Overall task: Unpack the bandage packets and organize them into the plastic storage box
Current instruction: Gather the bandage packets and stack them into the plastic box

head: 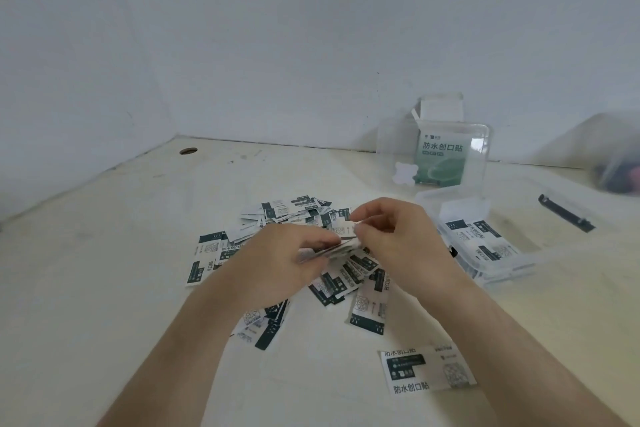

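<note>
Head view: the work surface is a pale cream table (104,270) set into a corner formed by plain white walls (242,45); a round hole (188,150) is cut in the table near the far left edge. At the far right of the table sits a dark object too blurred to identify. The clear plastic storage box (512,269) stands open to the right of centre, with its transparent lid (391,146) raised upright at the back. A green-and-white carton (443,163) stands just behind the lid, top flap open. A black clip (566,218) lies on the table to the right of the box. Several packets (481,236) lie flat inside the box. Loose packets (332,284) are scattered in a heap at the table centre, and one larger packet (427,373) lies apart from the heap, nearer the camera. Above the heap, both hands meet on a thin stack of packets (341,248). The left hand (277,253) pinches the left end of the stack, with its fingers (322,239) closed over the top and the thumb underneath. The right hand (391,236) holds the right end, with its fingertips (360,229) curled in against the stack. The stack is clear of the table and left of the box. It is seen nearly edge-on; its long axis runs left to right, with the right end slightly higher.
</note>
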